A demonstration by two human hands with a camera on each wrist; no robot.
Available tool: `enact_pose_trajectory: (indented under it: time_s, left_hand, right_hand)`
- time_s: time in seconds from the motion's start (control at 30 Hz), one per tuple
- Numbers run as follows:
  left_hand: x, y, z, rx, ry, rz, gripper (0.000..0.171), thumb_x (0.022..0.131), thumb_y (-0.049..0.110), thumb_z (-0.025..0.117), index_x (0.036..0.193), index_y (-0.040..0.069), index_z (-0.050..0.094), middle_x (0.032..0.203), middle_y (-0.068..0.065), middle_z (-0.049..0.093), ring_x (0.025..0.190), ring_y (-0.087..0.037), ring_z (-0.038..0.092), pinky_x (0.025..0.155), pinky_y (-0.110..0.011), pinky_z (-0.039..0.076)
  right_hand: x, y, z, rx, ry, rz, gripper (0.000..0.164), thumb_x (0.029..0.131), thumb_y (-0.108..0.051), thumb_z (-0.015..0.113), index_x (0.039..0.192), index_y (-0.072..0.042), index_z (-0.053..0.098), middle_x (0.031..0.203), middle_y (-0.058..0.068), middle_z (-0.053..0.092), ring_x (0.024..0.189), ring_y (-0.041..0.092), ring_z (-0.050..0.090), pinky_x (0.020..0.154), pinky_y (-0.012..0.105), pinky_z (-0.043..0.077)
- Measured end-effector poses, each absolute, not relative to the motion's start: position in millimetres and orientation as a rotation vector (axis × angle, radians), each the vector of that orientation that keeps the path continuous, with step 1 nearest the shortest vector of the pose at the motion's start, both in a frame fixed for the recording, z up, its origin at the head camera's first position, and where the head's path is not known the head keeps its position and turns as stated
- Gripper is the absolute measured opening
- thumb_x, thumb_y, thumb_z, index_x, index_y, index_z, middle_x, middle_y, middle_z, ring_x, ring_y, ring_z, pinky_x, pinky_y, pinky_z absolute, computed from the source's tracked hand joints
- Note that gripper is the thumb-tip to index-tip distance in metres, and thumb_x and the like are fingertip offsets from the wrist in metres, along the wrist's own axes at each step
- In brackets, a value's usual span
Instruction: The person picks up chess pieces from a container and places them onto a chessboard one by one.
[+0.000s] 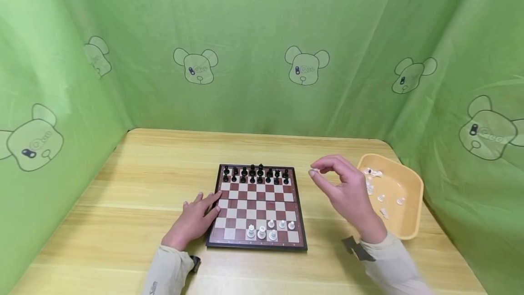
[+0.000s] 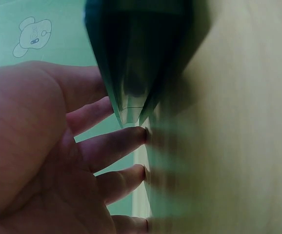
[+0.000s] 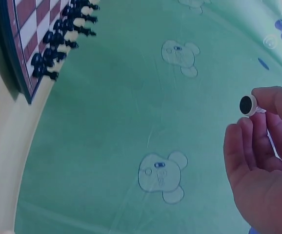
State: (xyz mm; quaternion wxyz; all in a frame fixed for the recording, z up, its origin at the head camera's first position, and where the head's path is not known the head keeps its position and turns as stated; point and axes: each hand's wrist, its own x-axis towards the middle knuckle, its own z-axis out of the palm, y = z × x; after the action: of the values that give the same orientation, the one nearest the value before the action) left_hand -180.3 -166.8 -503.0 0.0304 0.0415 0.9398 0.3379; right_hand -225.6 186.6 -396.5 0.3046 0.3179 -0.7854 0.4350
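A chessboard (image 1: 254, 213) with a dark rim lies on the table. Several black chess pieces (image 1: 252, 173) stand in two rows along its far side, and several white chess pieces (image 1: 261, 232) stand toward the near right. My left hand (image 1: 191, 222) touches the board's left edge, thumb and index finger at the rim. In the left wrist view its other fingertips (image 2: 138, 134) rest on the wood. Right of the board, my right hand (image 1: 348, 190) is raised and pinches a white chess piece (image 3: 249, 105) between thumb and fingers. Its round dark base faces outward; the fingers hide most of it.
To the right, a yellow-orange plastic bin (image 1: 415, 208) holds several loose white pieces (image 1: 381, 198). The light wooden table (image 1: 155, 163) is enclosed by green cloth walls (image 1: 254, 104) printed with mouse heads.
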Motion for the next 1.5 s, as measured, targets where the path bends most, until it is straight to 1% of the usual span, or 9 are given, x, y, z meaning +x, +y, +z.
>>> enact_pose_trajectory:
  time_s: [0.1,0.33,0.6,0.73,0.9,1.07,1.23,1.37,1.5]
  left_hand:
    - [-180.0,-167.0,-502.8,0.129,2.896,1.042,0.049,0.107,0.025,0.056,0.154,0.014,0.051,0.155,-0.024,0.046,0.151,-0.051,0.025,0.117,-0.076,0.005]
    - [-180.8,-167.3,-502.6,0.132,2.897,1.049,0.049,0.107,0.025,0.056,0.154,0.015,0.051,0.155,-0.025,0.047,0.151,-0.051,0.025,0.118,-0.076,0.004]
    - [-181.1,-167.4,-502.9,0.131,2.900,1.050,0.049,0.107,0.025,0.056,0.155,0.015,0.050,0.155,-0.025,0.047,0.151,-0.051,0.025,0.118,-0.076,0.004]
    - [-180.5,-167.6,-503.7,0.125,2.897,1.044,0.050,0.107,0.026,0.056,0.155,0.015,0.050,0.155,-0.024,0.046,0.151,-0.051,0.025,0.118,-0.076,0.005]
    - [-180.4,-167.4,-503.7,0.122,2.894,1.041,0.050,0.107,0.026,0.056,0.155,0.015,0.050,0.155,-0.023,0.046,0.151,-0.051,0.024,0.118,-0.076,0.005]
    - [-181.0,-166.7,-502.0,0.118,2.888,1.044,0.050,0.107,0.027,0.056,0.155,0.014,0.049,0.156,-0.022,0.046,0.152,-0.050,0.023,0.118,-0.075,0.004]
    - [-181.5,-166.8,-500.9,0.117,2.894,1.037,0.049,0.107,0.026,0.055,0.155,0.014,0.050,0.156,-0.023,0.046,0.151,-0.051,0.024,0.118,-0.075,0.005]
    - [-181.3,-166.3,-501.7,0.107,2.886,1.034,0.050,0.107,0.027,0.055,0.155,0.015,0.049,0.156,-0.022,0.046,0.152,-0.050,0.023,0.119,-0.074,0.004]
    - [-180.8,-166.4,-502.6,0.110,2.888,1.035,0.050,0.107,0.027,0.056,0.155,0.014,0.050,0.156,-0.022,0.046,0.152,-0.050,0.024,0.118,-0.075,0.005]
  right_hand:
    - [-225.1,181.2,-400.8,0.873,-2.101,1.138,0.021,0.082,0.008,0.081,0.097,-0.005,0.074,0.095,0.002,0.072,0.087,0.014,0.063,0.082,0.016,0.052]
    - [-224.4,165.9,-411.2,0.987,-2.082,1.148,0.025,0.082,0.008,0.081,0.100,-0.007,0.074,0.095,0.000,0.072,0.085,0.012,0.064,0.076,0.017,0.053]
    - [-222.2,146.1,-424.0,1.164,-2.071,1.176,0.029,0.081,0.010,0.079,0.104,-0.005,0.072,0.098,0.005,0.073,0.081,0.014,0.065,0.073,0.021,0.058]
    - [-221.7,136.9,-433.9,1.231,-2.072,1.161,0.028,0.082,0.010,0.078,0.105,-0.004,0.071,0.100,0.006,0.073,0.082,0.016,0.067,0.073,0.025,0.060]
    - [-220.2,129.1,-445.9,1.286,-2.151,1.176,0.025,0.084,0.008,0.077,0.105,-0.002,0.071,0.100,0.007,0.072,0.084,0.015,0.069,0.074,0.024,0.061]
    - [-219.8,124.6,-455.7,1.313,-2.270,1.146,0.022,0.087,0.004,0.077,0.108,-0.004,0.070,0.101,0.006,0.073,0.088,0.014,0.070,0.078,0.027,0.062]
    - [-220.9,120.4,-465.8,1.356,-2.382,1.138,0.022,0.088,0.004,0.076,0.107,-0.001,0.069,0.100,0.010,0.074,0.089,0.017,0.071,0.082,0.028,0.062]
    - [-221.1,118.6,-471.0,1.347,-2.545,1.124,0.018,0.091,-0.001,0.076,0.107,-0.005,0.071,0.103,0.005,0.074,0.093,0.015,0.071,0.085,0.029,0.062]
    - [-221.1,117.7,-472.4,1.343,-2.679,1.106,0.015,0.093,-0.004,0.075,0.107,-0.007,0.072,0.101,0.000,0.074,0.090,0.008,0.068,0.083,0.025,0.060]
